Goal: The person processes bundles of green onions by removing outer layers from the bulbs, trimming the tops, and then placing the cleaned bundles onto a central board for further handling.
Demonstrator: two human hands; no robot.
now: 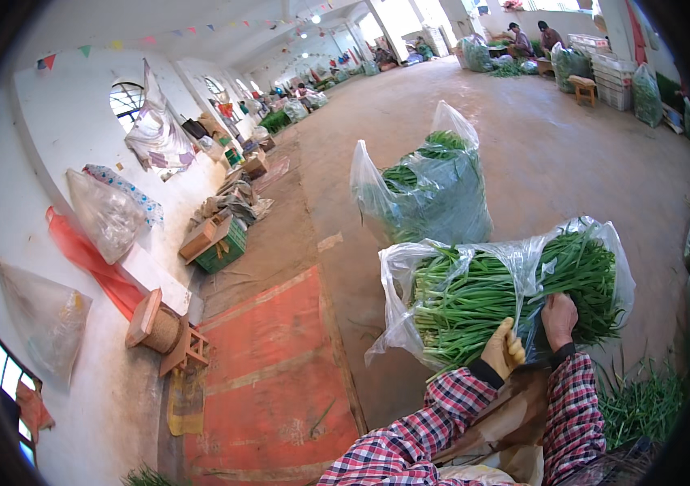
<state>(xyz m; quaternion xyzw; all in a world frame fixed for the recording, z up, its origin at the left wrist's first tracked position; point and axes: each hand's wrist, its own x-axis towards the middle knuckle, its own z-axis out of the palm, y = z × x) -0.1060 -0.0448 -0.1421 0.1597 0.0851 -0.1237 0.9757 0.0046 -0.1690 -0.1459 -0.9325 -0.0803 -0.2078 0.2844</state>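
Note:
Before me stands a clear plastic bag [399,279] packed with long green stalks [474,296] that look like chives. A gathered strip of its plastic runs across the middle of the stalks, down to my hands. My left hand [504,348], in a yellowish glove, is closed at the near side of the bag, on the plastic as far as I can see. My bare right hand [560,321] is closed just beside it, against the stalks and the plastic; its fingertips are hidden. Just beyond stands a second clear bag [442,198] of similar greens, its top open.
Loose greens [645,409] lie at my right. An orange-red mat [272,373] covers the floor at left. A wooden stool [187,350], a green crate [223,247] and bundles line the left wall. Farther off, people [521,39] sit among filled bags and white crates [612,79].

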